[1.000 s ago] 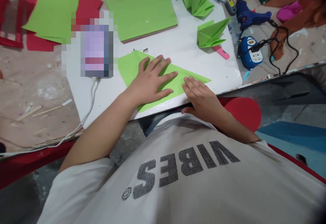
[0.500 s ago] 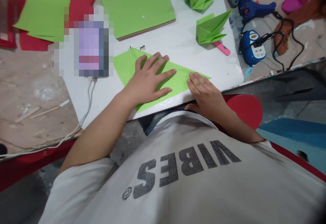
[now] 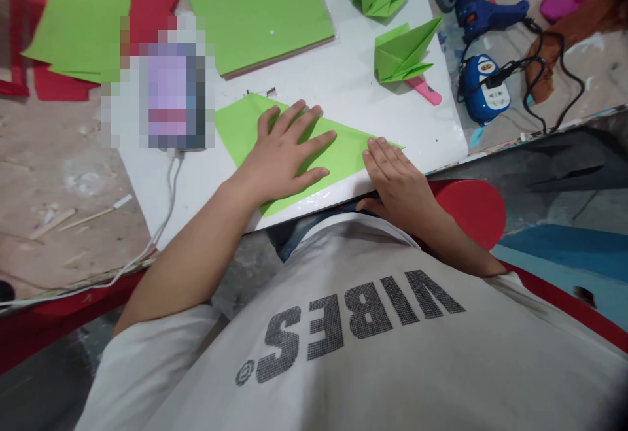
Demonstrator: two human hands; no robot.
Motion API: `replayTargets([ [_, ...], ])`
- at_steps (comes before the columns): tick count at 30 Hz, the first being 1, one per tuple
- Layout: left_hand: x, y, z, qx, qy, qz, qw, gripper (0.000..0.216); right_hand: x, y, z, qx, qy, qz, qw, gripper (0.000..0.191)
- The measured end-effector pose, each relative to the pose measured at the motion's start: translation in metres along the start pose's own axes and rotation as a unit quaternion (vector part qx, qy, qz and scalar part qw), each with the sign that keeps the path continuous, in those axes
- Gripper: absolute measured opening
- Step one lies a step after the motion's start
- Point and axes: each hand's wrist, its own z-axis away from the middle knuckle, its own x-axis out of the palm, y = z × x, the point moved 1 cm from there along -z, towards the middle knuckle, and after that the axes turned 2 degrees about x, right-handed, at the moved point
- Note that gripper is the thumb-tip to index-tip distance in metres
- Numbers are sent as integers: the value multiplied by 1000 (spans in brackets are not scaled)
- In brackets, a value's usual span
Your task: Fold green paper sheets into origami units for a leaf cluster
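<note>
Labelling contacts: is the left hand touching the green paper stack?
Apart. The head view shows bare white surface between the left hand and the near edge of the green paper stack.

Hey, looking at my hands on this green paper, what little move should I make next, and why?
I'd probably slide the right hand out over the pointed end of the green paper, pressing lightly. Its fingers already lie flat close to that point, while the left hand is spread across the middle, which should help keep the paper steady.
</note>
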Motion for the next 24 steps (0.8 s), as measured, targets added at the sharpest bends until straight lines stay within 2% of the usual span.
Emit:
replayTargets([
  [7, -5, 4, 0, -2, 13, 10, 1000, 95, 0, 0, -1, 29, 7, 7, 1000, 105],
  [12, -5, 5, 0, -13, -8, -13, 1000, 93, -2, 4, 3, 35, 14, 17, 999, 105],
  [24, -3, 3, 0, -5, 12, 16, 1000, 95, -6, 37, 25, 85, 62, 61, 993, 101],
])
